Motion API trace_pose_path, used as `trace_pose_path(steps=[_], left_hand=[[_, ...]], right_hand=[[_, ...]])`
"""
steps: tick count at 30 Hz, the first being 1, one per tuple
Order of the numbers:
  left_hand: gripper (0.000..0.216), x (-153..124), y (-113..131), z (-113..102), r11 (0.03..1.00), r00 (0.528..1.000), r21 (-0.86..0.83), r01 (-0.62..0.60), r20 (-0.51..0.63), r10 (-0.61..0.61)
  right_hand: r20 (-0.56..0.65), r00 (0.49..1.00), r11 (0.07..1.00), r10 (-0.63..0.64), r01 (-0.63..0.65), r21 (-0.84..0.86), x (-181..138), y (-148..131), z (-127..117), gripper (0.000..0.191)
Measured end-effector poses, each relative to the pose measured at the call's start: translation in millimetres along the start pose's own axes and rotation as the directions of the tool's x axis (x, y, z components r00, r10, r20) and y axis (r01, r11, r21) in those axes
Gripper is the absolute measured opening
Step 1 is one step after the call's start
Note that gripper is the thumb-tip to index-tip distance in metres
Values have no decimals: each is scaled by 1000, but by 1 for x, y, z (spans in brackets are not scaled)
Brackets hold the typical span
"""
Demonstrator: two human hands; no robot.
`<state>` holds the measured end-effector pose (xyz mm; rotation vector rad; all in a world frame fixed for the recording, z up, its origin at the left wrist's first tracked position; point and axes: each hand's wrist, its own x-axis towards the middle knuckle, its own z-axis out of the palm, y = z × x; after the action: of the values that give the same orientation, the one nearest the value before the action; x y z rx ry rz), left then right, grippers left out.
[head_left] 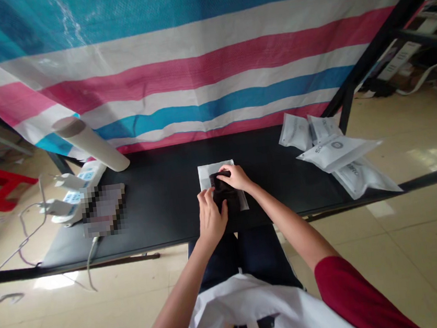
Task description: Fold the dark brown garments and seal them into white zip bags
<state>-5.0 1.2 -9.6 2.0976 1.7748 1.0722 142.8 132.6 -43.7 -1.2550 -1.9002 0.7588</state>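
A black folded piece of cloth [230, 200] lies on a flat white pouch [205, 172] at the front middle of the black table. My right hand [236, 176] pinches the cloth's upper edge between thumb and fingers. At the cloth's left side is my left hand [212, 216], its fingers curled over the edge and the thumb resting on the fabric. Part of the cloth and the pouch's lower left are hidden by my hands. What kind of garment or cloth it is cannot be made out.
Several filled white pouches [338, 153] with dark print are piled at the table's right end. On the left are a white power strip [87, 173] with chargers, a blurred-out phone [105, 209] on a cable, and a leaning white cylinder [96, 146]. A striped tarp [200, 71] hangs behind.
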Motion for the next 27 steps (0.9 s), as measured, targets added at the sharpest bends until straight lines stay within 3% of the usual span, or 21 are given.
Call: trace_pose_path(steps=[2,4,6,8,10,15,22,27], left_hand=[[19,2,-1,-4,991,992,61,-122,19,121],[12,2,-4,-11,963,955,31,-267,139,261],[15,1,-8,-18,930,896,-62,-362,252,366],[33,-1,-13,-23,912,855,-122,-391,319,409],[44,-1,-18,-25,911,837,-121,-394,362,410],[40,6,-19,-24,911,828,-38,-410,404,389],[32,40,-28,-14,949,896,-99,-299,312,315],[31,65,-36,9,984,916,-45,-173,360,177]], right_hand=[[-4,1000,1000,2,-2,-3,-1,-1,-1,10],[-4,1000,1000,-1,1,-3,-1,-2,-2,10],[2,1000,1000,-1,1,-7,-2,-3,-3,10],[10,1000,1000,3,-3,-16,-2,-4,-3,11],[20,1000,1000,11,-10,-29,-2,-4,-4,11],[39,999,998,27,-25,-52,0,-1,-4,13],[117,989,996,87,-88,6,7,6,-6,18],[180,980,975,80,-114,191,9,8,-12,51]])
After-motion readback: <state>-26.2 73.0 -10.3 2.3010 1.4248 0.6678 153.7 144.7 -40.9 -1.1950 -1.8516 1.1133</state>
